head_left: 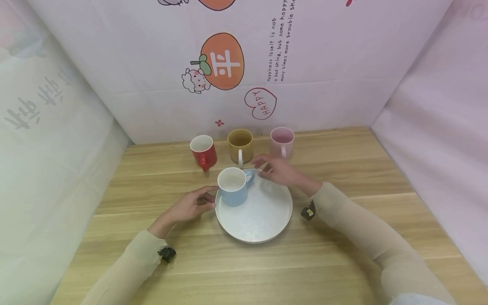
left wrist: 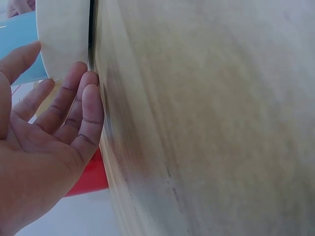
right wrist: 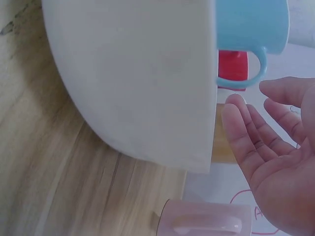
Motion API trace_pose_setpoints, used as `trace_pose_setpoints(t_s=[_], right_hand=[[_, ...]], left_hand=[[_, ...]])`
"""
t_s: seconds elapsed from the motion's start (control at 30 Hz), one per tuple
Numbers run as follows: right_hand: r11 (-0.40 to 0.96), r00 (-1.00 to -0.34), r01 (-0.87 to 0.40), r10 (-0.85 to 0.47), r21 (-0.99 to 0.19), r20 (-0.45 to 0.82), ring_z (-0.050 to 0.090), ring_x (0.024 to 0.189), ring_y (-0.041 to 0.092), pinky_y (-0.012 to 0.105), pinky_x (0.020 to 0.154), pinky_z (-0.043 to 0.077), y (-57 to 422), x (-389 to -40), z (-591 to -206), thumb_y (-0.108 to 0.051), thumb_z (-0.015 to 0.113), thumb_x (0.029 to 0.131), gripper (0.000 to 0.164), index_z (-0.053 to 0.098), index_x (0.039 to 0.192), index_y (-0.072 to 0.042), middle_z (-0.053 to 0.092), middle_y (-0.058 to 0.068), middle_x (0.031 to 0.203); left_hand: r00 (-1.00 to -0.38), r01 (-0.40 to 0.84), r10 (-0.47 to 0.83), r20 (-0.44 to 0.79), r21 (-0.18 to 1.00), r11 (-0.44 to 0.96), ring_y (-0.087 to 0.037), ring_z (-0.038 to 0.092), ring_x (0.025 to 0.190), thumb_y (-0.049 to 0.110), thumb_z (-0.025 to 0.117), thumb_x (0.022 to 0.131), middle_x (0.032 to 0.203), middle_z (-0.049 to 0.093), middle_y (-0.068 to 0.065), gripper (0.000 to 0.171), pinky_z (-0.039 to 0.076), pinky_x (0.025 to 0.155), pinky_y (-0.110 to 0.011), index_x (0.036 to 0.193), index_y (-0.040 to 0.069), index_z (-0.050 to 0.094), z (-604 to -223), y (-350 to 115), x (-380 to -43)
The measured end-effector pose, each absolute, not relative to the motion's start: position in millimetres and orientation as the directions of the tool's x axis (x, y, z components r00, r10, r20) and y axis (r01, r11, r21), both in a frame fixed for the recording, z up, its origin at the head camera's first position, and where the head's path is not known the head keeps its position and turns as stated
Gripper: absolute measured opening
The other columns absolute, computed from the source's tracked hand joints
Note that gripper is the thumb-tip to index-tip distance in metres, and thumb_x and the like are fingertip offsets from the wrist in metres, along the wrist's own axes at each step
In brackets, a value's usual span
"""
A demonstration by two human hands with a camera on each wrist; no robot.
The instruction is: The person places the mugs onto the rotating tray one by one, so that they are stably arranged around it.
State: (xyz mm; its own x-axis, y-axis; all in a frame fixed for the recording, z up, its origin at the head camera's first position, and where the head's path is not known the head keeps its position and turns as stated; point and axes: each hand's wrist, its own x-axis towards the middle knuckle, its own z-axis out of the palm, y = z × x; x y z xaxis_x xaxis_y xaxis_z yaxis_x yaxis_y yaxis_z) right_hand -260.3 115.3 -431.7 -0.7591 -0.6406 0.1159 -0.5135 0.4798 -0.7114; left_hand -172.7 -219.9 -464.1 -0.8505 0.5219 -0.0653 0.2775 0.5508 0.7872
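A light blue mug [head_left: 233, 195] with a white inside stands upright on the left part of a round white tray [head_left: 263, 216]. My left hand [head_left: 192, 204] is at the tray's left edge, fingers loosely bent. In the left wrist view its thumb overlaps the blue mug and its fingertips [left wrist: 92, 101] lie right by the tray's rim. My right hand [head_left: 280, 170] is over the tray's far right edge, beside the mug's handle [right wrist: 261, 66]. Its fingers are spread and relaxed, with nothing between them, thumb tip close to that handle.
Behind the tray stand a red mug [head_left: 206, 156], a mustard mug [head_left: 245, 153] with a white handle, and a pink mug [head_left: 276, 148]. The wooden table [head_left: 244, 275] ends at a white printed cloth [head_left: 152, 101] at the back, with more cloth at both sides.
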Motion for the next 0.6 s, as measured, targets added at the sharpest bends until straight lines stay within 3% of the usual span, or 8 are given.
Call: trace_pose_setpoints(t_s=[0.33,0.6], right_hand=[[0.493,-0.805,-0.437,-0.588,-0.752,0.081,0.068,0.103,0.033,0.042,0.091,0.058,127.4,-263.1,-430.8,-0.003,0.067,0.091,0.046,0.054,0.135,-0.003,0.066,0.019,0.123],[0.487,-0.819,-0.432,-0.565,-0.759,0.103,0.07,0.099,0.032,0.043,0.09,0.059,137.0,-264.7,-433.7,-0.003,0.068,0.09,0.047,0.054,0.135,-0.004,0.067,0.018,0.121]], left_hand=[[-0.848,0.271,0.528,-0.046,0.819,0.506,-0.031,0.066,0.113,0.018,0.068,0.096,0.117,0.07,-0.017,0.053,0.052,0.103,-0.049,0.144,0.009,0.048,-464.4,-220.9,-169.8],[-0.842,0.289,0.536,-0.058,0.791,0.539,-0.028,0.066,0.113,0.02,0.067,0.097,0.118,0.07,-0.014,0.059,0.051,0.104,-0.048,0.149,0.009,0.044,-464.4,-221.0,-171.8]])
